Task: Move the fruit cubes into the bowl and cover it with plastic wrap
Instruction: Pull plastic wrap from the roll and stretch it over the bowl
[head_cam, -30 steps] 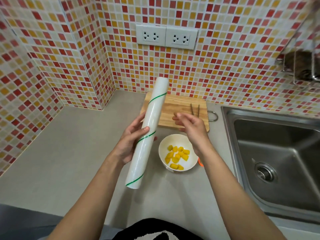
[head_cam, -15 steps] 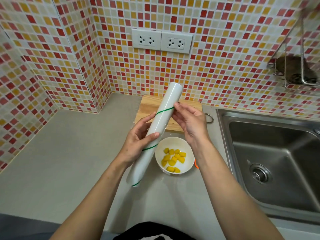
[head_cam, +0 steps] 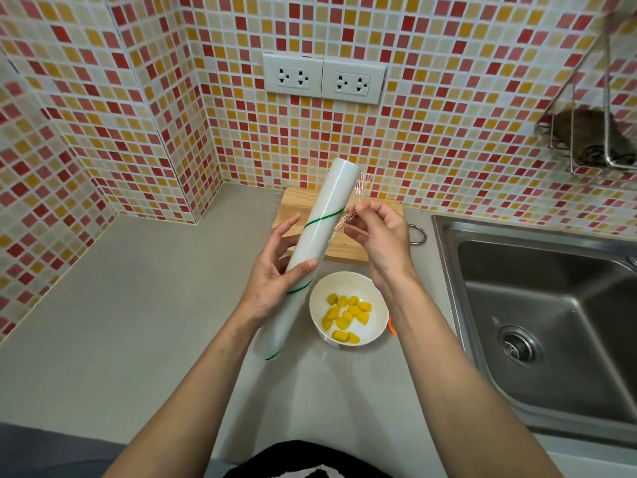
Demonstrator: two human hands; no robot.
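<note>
A white bowl [head_cam: 320, 298] stands on the grey counter and holds several yellow fruit cubes [head_cam: 346, 317]. Above and left of it I hold a white roll of plastic wrap [head_cam: 322, 229] with a green spiral line, tilted with its top end away from me. My left hand [head_cam: 275, 274] grips the roll near its middle. My right hand [head_cam: 377, 236] pinches the loose clear film edge [head_cam: 356, 198] at the roll's upper right side, and a short strip of film stands off the roll.
A wooden cutting board [head_cam: 293, 208] lies behind the bowl against the tiled wall. A steel sink [head_cam: 544, 322] fills the right side. Something small and orange [head_cam: 391, 326] peeks out by the bowl's right rim. A wire rack [head_cam: 593, 139] hangs on the wall at right.
My right hand came from above the bowl to the roll's upper part and has pinched the film edge, lifting it a little off the roll. The roll's top tilted further right.
</note>
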